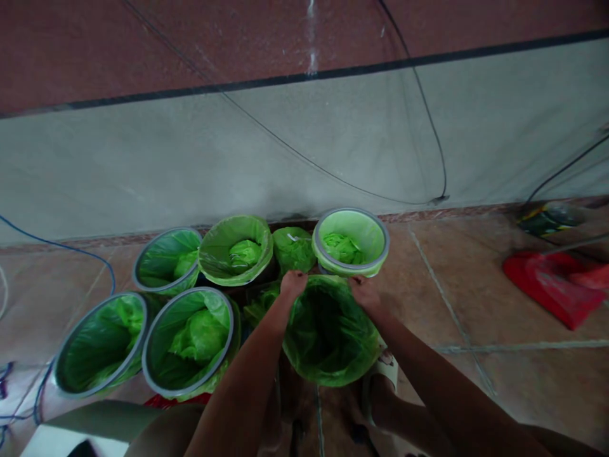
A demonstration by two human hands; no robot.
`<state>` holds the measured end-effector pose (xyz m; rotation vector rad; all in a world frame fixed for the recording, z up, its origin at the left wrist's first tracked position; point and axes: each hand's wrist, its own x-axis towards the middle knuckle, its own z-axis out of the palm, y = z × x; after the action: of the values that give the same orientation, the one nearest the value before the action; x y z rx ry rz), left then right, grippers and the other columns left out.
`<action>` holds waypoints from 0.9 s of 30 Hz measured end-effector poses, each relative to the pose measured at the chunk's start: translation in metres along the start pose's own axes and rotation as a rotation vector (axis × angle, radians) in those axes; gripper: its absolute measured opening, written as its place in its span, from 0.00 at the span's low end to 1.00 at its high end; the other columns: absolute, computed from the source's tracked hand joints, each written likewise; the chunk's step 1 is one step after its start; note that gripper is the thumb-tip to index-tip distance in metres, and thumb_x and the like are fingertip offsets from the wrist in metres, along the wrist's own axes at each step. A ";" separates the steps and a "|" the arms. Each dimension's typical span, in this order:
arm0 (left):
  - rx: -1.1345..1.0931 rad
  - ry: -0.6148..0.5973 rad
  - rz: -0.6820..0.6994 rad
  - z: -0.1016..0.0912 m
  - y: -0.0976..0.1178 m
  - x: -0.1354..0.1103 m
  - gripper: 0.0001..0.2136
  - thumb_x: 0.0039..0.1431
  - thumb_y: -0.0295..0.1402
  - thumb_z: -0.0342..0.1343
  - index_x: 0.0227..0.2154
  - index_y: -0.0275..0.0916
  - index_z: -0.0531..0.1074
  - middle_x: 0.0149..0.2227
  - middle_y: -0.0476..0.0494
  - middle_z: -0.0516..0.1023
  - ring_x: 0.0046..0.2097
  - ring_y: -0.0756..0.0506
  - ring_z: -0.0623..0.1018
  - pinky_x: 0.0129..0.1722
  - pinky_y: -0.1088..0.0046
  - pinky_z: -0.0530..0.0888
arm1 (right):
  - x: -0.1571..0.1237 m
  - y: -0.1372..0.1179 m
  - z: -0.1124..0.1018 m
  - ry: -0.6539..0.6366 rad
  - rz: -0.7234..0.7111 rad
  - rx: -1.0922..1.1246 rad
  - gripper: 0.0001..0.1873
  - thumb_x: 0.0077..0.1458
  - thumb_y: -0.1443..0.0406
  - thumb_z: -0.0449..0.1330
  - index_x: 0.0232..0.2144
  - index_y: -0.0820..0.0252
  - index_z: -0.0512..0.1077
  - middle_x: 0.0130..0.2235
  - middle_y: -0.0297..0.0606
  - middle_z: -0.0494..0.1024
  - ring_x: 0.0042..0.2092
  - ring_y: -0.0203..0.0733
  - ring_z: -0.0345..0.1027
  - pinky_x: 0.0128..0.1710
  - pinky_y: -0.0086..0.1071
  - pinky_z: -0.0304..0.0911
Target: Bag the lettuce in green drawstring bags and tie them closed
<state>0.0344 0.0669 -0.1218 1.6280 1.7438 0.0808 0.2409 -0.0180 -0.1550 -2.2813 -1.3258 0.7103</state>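
A small bin lined with a green plastic bag [328, 336] stands on the floor right below me. My left hand [292, 284] pinches the bag's far rim on the left. At the far rim on the right, my right hand [364, 293] grips the same bag. Both hands are closed on the plastic. The bag hangs open over the bin's edge, and its inside looks dark.
Several other grey-rimmed bins with green liners [188, 339] crowd the tiled floor to the left and behind, near a grey wall base [285, 152]. A red dustpan [552, 282] lies at the right. Cables run along the wall and the left floor.
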 end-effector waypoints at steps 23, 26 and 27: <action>-0.124 0.236 0.018 -0.005 -0.079 -0.080 0.19 0.62 0.29 0.52 0.55 0.33 0.69 0.55 0.34 0.76 0.56 0.41 0.76 0.56 0.66 0.71 | 0.037 0.004 -0.044 0.154 0.320 -0.122 0.30 0.61 0.50 0.50 0.43 0.69 0.79 0.39 0.61 0.81 0.42 0.58 0.77 0.34 0.39 0.67; -0.170 0.248 -0.023 0.000 -0.091 -0.089 0.16 0.61 0.28 0.52 0.52 0.37 0.73 0.50 0.38 0.80 0.52 0.43 0.79 0.53 0.68 0.74 | 0.061 0.013 -0.050 0.103 0.356 -0.126 0.26 0.56 0.52 0.57 0.36 0.72 0.81 0.37 0.65 0.80 0.41 0.60 0.77 0.31 0.39 0.66; -0.157 0.253 -0.019 0.000 -0.093 -0.090 0.16 0.61 0.28 0.52 0.51 0.37 0.73 0.50 0.39 0.80 0.51 0.44 0.79 0.52 0.68 0.74 | 0.066 0.013 -0.052 0.135 0.324 -0.122 0.23 0.54 0.55 0.59 0.35 0.72 0.81 0.36 0.65 0.80 0.40 0.60 0.77 0.31 0.39 0.66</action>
<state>-0.0498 -0.0309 -0.1276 1.5382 1.8888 0.4197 0.3090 0.0291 -0.1366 -2.6259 -0.9738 0.5749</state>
